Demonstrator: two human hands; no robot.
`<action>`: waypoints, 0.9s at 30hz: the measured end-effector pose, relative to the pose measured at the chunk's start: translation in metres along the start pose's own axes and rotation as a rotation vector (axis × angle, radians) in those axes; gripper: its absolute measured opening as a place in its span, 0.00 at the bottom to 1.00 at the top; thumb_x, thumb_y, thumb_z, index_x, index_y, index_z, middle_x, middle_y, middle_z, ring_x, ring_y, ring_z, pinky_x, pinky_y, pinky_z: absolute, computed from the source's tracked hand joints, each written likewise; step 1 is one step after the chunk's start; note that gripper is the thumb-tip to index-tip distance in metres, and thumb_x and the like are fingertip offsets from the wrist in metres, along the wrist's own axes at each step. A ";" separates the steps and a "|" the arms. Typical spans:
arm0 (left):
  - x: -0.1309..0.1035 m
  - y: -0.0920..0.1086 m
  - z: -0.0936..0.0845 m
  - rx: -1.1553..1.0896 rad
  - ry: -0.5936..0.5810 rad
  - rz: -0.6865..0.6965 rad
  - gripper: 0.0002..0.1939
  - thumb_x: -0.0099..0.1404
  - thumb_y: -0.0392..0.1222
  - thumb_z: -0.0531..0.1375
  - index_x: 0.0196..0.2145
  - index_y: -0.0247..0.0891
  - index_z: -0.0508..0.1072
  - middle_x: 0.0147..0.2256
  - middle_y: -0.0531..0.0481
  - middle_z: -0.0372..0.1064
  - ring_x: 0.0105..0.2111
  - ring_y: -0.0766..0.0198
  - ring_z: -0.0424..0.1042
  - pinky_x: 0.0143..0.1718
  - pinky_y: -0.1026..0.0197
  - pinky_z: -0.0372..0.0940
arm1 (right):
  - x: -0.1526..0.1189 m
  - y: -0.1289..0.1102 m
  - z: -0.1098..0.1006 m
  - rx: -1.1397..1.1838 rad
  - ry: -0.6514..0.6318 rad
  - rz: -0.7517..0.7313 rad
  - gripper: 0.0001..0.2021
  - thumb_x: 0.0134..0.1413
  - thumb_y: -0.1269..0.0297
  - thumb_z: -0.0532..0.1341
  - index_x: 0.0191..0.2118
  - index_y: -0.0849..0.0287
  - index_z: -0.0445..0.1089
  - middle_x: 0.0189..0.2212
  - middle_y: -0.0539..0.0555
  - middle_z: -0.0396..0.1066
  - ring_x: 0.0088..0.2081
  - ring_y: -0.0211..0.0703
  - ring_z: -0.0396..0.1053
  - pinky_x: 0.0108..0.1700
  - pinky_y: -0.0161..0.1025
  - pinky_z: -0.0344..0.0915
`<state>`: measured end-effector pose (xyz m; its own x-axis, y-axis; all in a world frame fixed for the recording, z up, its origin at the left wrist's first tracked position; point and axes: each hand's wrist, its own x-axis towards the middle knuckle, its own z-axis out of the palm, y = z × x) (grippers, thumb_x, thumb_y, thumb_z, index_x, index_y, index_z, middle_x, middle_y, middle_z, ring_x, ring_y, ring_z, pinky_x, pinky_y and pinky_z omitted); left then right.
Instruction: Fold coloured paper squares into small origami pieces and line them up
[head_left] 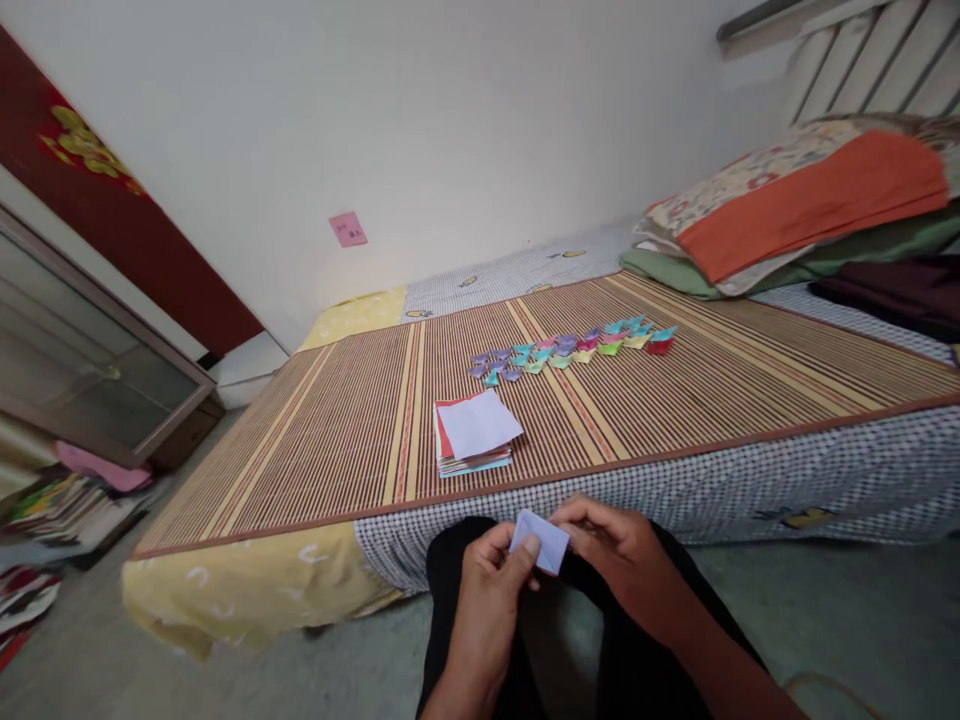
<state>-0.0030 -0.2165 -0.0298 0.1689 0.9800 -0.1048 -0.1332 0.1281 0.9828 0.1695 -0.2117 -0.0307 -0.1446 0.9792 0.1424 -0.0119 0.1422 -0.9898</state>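
Observation:
A small folded square of pale lilac paper point(541, 543), with crease lines on its face, is held up above my lap. My left hand point(491, 580) pinches its left side, thumb lying on top. At the paper's right edge, my right hand point(611, 550) has thumb and fingers closed on the corner. Beyond my hands, a stack of coloured paper sheets point(480, 430) lies near the bed's front edge, a pale sheet uppermost and a red one showing under it. Several small folded paper boats point(562, 350) in many colours stand in rows farther back.
A striped bamboo mat point(322, 450) covers the bed, over a checked and yellow sheet. Folded bedding with an orange-trimmed pillow point(817, 205) is piled at the right. A glass-fronted cabinet point(82, 330) stands at the left.

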 end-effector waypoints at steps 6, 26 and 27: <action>-0.003 0.001 0.001 0.076 0.081 0.057 0.20 0.66 0.55 0.65 0.27 0.34 0.77 0.24 0.53 0.63 0.26 0.66 0.56 0.29 0.64 0.53 | -0.001 0.004 0.002 0.031 0.020 0.025 0.17 0.67 0.53 0.58 0.32 0.58 0.74 0.25 0.49 0.68 0.30 0.41 0.67 0.34 0.36 0.63; -0.012 0.000 0.004 0.153 0.161 0.177 0.12 0.67 0.49 0.66 0.38 0.37 0.80 0.28 0.52 0.71 0.28 0.65 0.65 0.31 0.65 0.61 | -0.002 0.010 0.011 0.160 0.141 0.041 0.07 0.58 0.60 0.66 0.38 0.58 0.72 0.27 0.48 0.71 0.28 0.39 0.70 0.31 0.35 0.68; -0.012 0.001 0.003 0.127 0.143 0.154 0.13 0.66 0.49 0.67 0.37 0.36 0.81 0.28 0.51 0.71 0.27 0.66 0.65 0.31 0.65 0.61 | -0.003 0.008 0.009 0.145 0.114 0.040 0.06 0.59 0.61 0.64 0.38 0.58 0.73 0.27 0.49 0.72 0.28 0.39 0.71 0.32 0.35 0.68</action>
<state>-0.0023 -0.2282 -0.0274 0.0153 0.9992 0.0365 -0.0212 -0.0362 0.9991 0.1608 -0.2147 -0.0387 -0.0348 0.9949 0.0945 -0.1522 0.0882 -0.9844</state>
